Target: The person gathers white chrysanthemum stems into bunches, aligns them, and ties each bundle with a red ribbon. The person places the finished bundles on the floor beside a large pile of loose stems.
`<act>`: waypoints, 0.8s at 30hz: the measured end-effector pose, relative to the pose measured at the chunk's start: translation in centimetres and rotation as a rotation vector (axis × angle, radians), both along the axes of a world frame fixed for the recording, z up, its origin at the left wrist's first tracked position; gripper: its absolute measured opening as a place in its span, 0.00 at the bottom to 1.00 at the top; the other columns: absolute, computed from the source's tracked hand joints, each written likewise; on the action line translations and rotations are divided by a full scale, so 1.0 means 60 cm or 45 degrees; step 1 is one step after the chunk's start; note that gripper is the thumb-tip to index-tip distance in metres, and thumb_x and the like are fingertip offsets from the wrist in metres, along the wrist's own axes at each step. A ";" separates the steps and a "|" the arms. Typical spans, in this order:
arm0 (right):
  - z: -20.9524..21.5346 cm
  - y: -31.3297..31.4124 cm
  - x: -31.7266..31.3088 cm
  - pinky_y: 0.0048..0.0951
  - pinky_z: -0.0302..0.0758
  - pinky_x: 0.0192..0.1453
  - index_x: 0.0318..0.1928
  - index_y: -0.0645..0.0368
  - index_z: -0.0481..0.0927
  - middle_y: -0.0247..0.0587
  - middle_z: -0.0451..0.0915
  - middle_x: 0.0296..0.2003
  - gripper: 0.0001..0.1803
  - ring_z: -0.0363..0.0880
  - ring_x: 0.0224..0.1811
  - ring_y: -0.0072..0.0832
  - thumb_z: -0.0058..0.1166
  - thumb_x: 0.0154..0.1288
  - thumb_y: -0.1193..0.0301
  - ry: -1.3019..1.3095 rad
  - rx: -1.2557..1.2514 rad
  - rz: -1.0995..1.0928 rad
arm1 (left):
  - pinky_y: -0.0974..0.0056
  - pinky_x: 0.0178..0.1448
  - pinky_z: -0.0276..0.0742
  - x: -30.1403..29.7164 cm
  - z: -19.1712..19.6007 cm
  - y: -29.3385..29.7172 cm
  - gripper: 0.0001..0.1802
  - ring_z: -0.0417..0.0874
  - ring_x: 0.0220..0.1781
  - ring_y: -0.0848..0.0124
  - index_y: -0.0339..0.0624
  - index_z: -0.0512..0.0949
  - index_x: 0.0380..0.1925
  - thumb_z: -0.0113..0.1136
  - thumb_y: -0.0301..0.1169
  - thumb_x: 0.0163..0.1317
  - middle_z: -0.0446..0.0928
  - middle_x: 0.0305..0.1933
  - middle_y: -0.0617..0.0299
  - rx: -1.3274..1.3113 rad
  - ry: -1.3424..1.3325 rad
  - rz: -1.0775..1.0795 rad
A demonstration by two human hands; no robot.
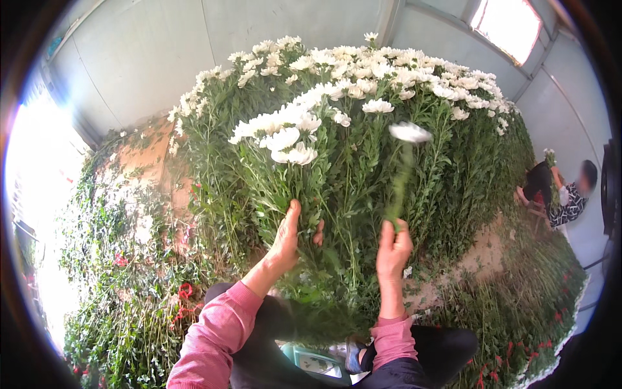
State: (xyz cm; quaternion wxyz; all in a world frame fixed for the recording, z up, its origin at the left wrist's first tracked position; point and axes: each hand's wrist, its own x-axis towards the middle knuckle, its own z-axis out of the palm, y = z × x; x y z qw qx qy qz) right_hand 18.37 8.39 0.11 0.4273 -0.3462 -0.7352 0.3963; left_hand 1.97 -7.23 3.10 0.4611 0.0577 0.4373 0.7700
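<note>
My left hand (pixel 285 238) is closed round the stems of a bunch of white chrysanthemums (pixel 285 139), its thumb on the near side and fingertips showing beyond the stems. The bunch stands upright, heads at the top and green leaves below. My right hand (pixel 394 249), to the right, is closed on the stem of a single white chrysanthemum (pixel 409 133). That flower is upright and smeared by motion, apart from the bunch. Behind both hands rises a large bank of white chrysanthemums (pixel 447 81) with long leafy stems.
Cut stems and leaves (pixel 129 305) cover the floor at left, with red bits (pixel 186 290) among them. More stems (pixel 512 311) lie at right. Between my knees stands a pale green container (pixel 311 363). At far right another person (pixel 573 201) sits holding flowers. Pale wall panels (pixel 142 58) enclose the space.
</note>
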 end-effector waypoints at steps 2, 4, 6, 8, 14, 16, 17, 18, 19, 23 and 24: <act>0.038 -0.049 -0.052 0.16 0.64 0.23 0.48 0.58 0.82 0.29 0.80 0.31 0.11 0.69 0.22 0.12 0.57 0.72 0.66 0.209 -0.151 0.272 | 0.61 0.36 0.75 0.001 -0.015 -0.004 0.34 0.76 0.27 0.68 0.45 0.73 0.56 0.42 0.64 0.72 0.79 0.34 0.58 -0.021 0.048 0.001; 0.096 -0.079 -0.107 0.19 0.70 0.27 0.50 0.60 0.82 0.33 0.82 0.35 0.15 0.74 0.26 0.16 0.62 0.67 0.67 0.331 -0.263 0.447 | 0.63 0.36 0.75 0.000 -0.025 -0.010 0.33 0.76 0.26 0.69 0.44 0.75 0.54 0.42 0.63 0.72 0.79 0.34 0.59 0.012 0.169 -0.096; 0.134 -0.079 -0.150 0.24 0.75 0.34 0.51 0.62 0.82 0.35 0.83 0.36 0.18 0.79 0.31 0.20 0.66 0.62 0.69 0.321 -0.188 0.505 | 0.65 0.38 0.76 0.000 -0.030 -0.014 0.31 0.78 0.30 0.71 0.42 0.77 0.52 0.43 0.60 0.74 0.80 0.37 0.62 0.087 0.271 -0.194; 0.140 -0.063 -0.189 0.27 0.76 0.40 0.46 0.64 0.83 0.38 0.84 0.34 0.15 0.81 0.34 0.23 0.68 0.59 0.71 0.298 -0.102 0.459 | 0.66 0.40 0.78 0.014 -0.038 -0.012 0.30 0.79 0.34 0.72 0.44 0.77 0.53 0.43 0.58 0.74 0.81 0.40 0.64 0.009 0.254 -0.121; 0.163 -0.062 -0.206 0.25 0.77 0.42 0.46 0.62 0.82 0.38 0.86 0.35 0.13 0.81 0.35 0.20 0.65 0.62 0.72 0.298 0.022 0.559 | 0.65 0.41 0.78 0.027 -0.005 -0.022 0.25 0.80 0.38 0.74 0.45 0.77 0.54 0.47 0.53 0.75 0.81 0.43 0.65 -0.010 0.119 -0.094; 0.168 -0.054 -0.208 0.26 0.77 0.43 0.46 0.62 0.81 0.38 0.87 0.36 0.14 0.82 0.36 0.21 0.66 0.62 0.71 0.288 0.020 0.516 | 0.65 0.33 0.76 0.036 -0.005 -0.019 0.24 0.78 0.28 0.73 0.43 0.77 0.46 0.50 0.54 0.73 0.80 0.33 0.64 0.030 0.215 -0.061; 0.176 -0.052 -0.210 0.27 0.77 0.44 0.46 0.62 0.81 0.38 0.87 0.36 0.14 0.82 0.37 0.21 0.66 0.62 0.70 0.287 0.016 0.498 | 0.65 0.29 0.75 0.038 -0.001 -0.019 0.24 0.78 0.23 0.73 0.42 0.78 0.42 0.51 0.54 0.72 0.80 0.28 0.63 0.047 0.265 -0.040; 0.185 -0.049 -0.213 0.28 0.77 0.45 0.47 0.62 0.81 0.39 0.86 0.37 0.16 0.82 0.38 0.24 0.66 0.62 0.69 0.247 0.024 0.499 | 0.65 0.29 0.75 0.039 0.005 -0.021 0.24 0.78 0.23 0.72 0.42 0.77 0.45 0.55 0.54 0.71 0.80 0.28 0.63 0.053 0.229 -0.030; 0.186 -0.045 -0.218 0.29 0.77 0.45 0.48 0.62 0.80 0.39 0.86 0.38 0.16 0.82 0.38 0.25 0.66 0.63 0.68 0.239 -0.040 0.511 | 0.64 0.29 0.75 0.039 0.006 -0.022 0.25 0.78 0.24 0.72 0.43 0.76 0.46 0.56 0.55 0.70 0.80 0.30 0.62 0.051 0.198 -0.029; 0.192 -0.057 -0.211 0.33 0.77 0.44 0.52 0.64 0.71 0.49 0.84 0.38 0.25 0.83 0.38 0.34 0.63 0.67 0.58 0.131 0.156 0.555 | 0.63 0.30 0.77 0.017 -0.011 -0.031 0.29 0.78 0.33 0.71 0.44 0.74 0.51 0.62 0.57 0.64 0.78 0.40 0.62 0.093 0.081 0.062; 0.191 -0.071 -0.197 0.34 0.77 0.42 0.53 0.64 0.71 0.50 0.84 0.37 0.24 0.83 0.37 0.37 0.60 0.69 0.58 0.043 0.105 0.538 | 0.63 0.30 0.77 0.006 -0.014 -0.040 0.29 0.78 0.34 0.71 0.45 0.74 0.50 0.62 0.58 0.64 0.78 0.41 0.62 0.107 0.064 0.109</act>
